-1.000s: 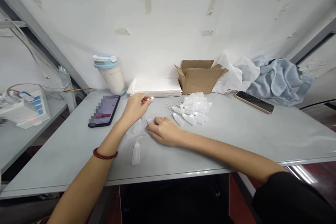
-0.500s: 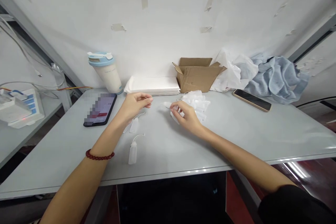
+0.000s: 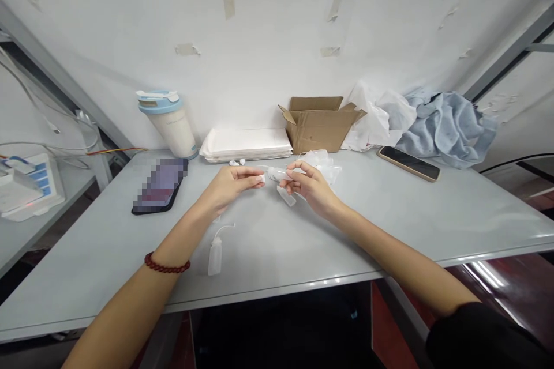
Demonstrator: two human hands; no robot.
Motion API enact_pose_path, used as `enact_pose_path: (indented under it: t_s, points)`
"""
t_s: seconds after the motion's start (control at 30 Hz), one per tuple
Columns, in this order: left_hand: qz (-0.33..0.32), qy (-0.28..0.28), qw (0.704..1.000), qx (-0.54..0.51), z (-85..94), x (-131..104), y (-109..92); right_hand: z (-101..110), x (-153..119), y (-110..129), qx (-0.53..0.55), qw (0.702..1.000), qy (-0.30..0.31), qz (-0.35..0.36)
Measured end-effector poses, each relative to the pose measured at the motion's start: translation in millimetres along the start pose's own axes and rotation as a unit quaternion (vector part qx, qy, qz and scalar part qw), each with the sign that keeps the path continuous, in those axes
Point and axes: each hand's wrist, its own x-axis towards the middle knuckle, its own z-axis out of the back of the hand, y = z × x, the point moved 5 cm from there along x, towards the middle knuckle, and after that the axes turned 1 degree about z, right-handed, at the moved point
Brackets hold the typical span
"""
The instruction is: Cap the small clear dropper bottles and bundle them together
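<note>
Hanging between both hands (image 3: 234,187) (image 3: 312,187), translucent bottle (image 3: 277,174)

Bottle pile (image 3: 330,173) before box (image 3: 318,134)

A small translucent bottle (image 3: 277,174) is held nearly sideways, its neck just beside a small white piece (image 3: 262,178).

Holds left forearm (image 3: 141,300) and right forearm (image 3: 396,259) slanted inward, toward each other.
Pinches at the fingertips with the left hand (image 3: 231,187) — pinches likewise with the right hand (image 3: 314,187), near but apart — both wrists (image 3: 339,211) nearly straight.
</note>
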Motion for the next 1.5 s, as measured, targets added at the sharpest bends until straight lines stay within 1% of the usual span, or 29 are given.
enact_pose_path:
  t_s: [0.1,0.2,0.3,0.57,0.73,0.83,0.97,1.03,1.1,1.27,1.5]
  points:
    - [-0.02,-0.017,0.998,-0.058,1.7,0.1,-0.9,-3.3,-2.0,-0.5,-0.009,1.0,0.019,-0.009]
    - [-0.022,0.002,0.997,-0.071,-0.3,-0.9,-1.7,-4.2,-2.0,-3.1,-0.01,0.999,0.031,-0.013]
    - [-0.016,0.017,0.998,-0.058,-2.9,-2.0,-2.2,-4.0,-1.3,-5.2,-0.016,0.999,0.037,-0.014]
    - [-0.023,0.023,0.999,-0.01,-7.5,-3.9,-3.5,-4.6,-2.8,-6.6,-0.01,0.999,0.044,-0.023]
    - [-0.003,0.036,0.999,-0.012,-9.8,-5.4,-3.0,-6.5,-3.7,-8.7,0.007,0.999,0.047,-0.024]
    - [0.021,0.048,0.998,-0.016,-11.9,-6.1,-1.4,-7.5,-3.8,-9.2,0.011,0.999,0.049,-0.017]
    - [0.061,0.071,0.996,0.009,-15.2,-7.0,2.0,-8.1,-4.2,-8.1,0.003,0.999,0.052,-0.006]
    - [0.065,0.074,0.995,0.025,-15.4,-7.1,2.2,-7.9,-4.2,-7.8,-0.001,0.999,0.051,-0.005]
    - [0.052,0.078,0.995,0.04,-15.4,-7.0,1.1,-7.1,-3.8,-8.1,-0.002,0.999,0.047,-0.007]
    - [-0.019,0.09,0.991,0.099,-15.8,-7.3,-2.7,-3.0,-1.6,-11.1,-0.009,0.999,0.034,-0.017]
    - [-0.101,0.055,0.981,0.157,-20.0,-10.6,-9.7,-0.6,0.1,-13.2,-0.001,0.999,0.024,-0.036]
